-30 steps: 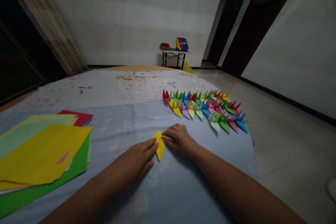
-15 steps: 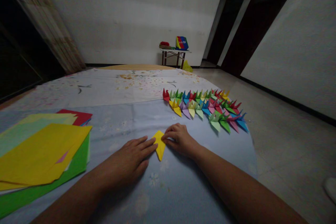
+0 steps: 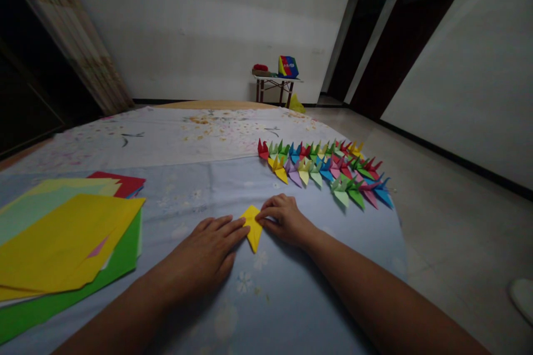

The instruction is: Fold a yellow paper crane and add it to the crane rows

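Note:
A folded piece of yellow origami paper, kite-shaped with its long point towards me, lies on the blue cloth between my hands. My left hand rests flat on the table from the left, fingers stretched out, with its fingertips on the paper's left edge. From the right, my right hand pinches the paper's right edge between thumb and fingers. The fingertips cover parts of both side edges.
Several coloured paper cranes stand in rows at the table's right. Loose sheets, with a yellow sheet on top, lie at the left. The floral tablecloth covers the far half. A small table stands by the wall.
Both hands and the folded yellow paper keep nearly the same place. Only the camera view has shifted slightly.

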